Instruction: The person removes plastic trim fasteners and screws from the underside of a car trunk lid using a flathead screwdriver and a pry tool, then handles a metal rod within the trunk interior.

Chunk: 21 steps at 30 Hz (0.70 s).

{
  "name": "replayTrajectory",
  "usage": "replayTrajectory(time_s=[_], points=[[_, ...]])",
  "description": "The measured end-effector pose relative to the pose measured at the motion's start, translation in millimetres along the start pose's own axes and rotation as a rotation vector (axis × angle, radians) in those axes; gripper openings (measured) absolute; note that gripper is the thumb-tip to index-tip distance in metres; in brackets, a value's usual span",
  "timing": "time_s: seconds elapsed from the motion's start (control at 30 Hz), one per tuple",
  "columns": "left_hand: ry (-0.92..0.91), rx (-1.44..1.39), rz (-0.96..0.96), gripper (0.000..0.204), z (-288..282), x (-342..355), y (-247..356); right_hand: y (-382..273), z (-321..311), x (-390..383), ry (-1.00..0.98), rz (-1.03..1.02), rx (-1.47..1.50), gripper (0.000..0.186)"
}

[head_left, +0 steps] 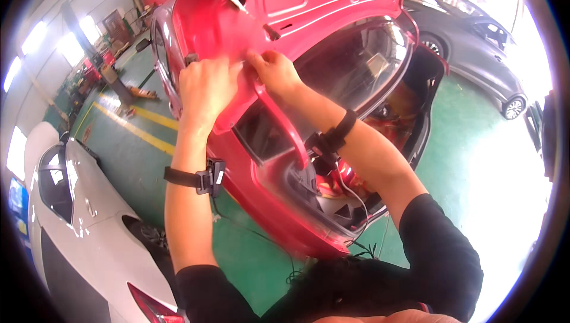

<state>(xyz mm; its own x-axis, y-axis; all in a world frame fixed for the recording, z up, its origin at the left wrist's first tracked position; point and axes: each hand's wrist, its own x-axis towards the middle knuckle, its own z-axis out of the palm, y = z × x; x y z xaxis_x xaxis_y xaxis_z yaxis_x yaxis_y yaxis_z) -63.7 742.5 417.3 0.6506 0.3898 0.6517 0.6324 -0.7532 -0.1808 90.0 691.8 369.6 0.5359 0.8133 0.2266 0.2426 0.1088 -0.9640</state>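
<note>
Okay, head view, only one. Your raised red trunk lid (291, 2) fills the upper middle, above the rear window (356, 56) and the open trunk (389, 109). Both your hands are up at the lid's near side, by the top of the curved red hinge arm (284, 120). Left hand (206, 88): fingers curled in, knuckles up; can't tell if they're clamped on anything. Right hand (276, 72): thumb and forefinger close together, just beside the left; blur hides whether something sits between them. White car (89, 198) to your left, grey car (475, 50) off to your right.

Doing it well, my read: brace the left against the panel, let the right do the fine work with short, light moves. Don't lean your weight on the lid; it could shift on its hinge. Mind the thin cable (356, 195) hanging from your right wrist strap (335, 139); it could snag by the trunk edge. Wrists off the paint, too.
</note>
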Motion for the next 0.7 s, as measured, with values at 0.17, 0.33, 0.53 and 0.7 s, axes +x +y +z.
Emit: replayTrajectory(time_s=[0.17,0.33,0.53,0.7], points=[[0.168,0.070,-0.033,0.030,8.5,-4.9,2.5,5.7,10.0,6.7,-0.031,0.002,-0.050,0.051],[0.168,0.055,-0.072,0.035,11.3,-6.1,1.4,5.3,15.9,4.5,-0.069,0.091,0.180,0.048],[0.267,0.056,-0.053,0.030,34.6,-23.6,4.8,3.5,24.2,-3.5,0.008,0.091,0.355,0.043],[0.331,0.015,-0.064,0.027,46.8,-30.5,7.9,2.3,22.2,-8.7,0.084,0.066,0.334,0.043]])
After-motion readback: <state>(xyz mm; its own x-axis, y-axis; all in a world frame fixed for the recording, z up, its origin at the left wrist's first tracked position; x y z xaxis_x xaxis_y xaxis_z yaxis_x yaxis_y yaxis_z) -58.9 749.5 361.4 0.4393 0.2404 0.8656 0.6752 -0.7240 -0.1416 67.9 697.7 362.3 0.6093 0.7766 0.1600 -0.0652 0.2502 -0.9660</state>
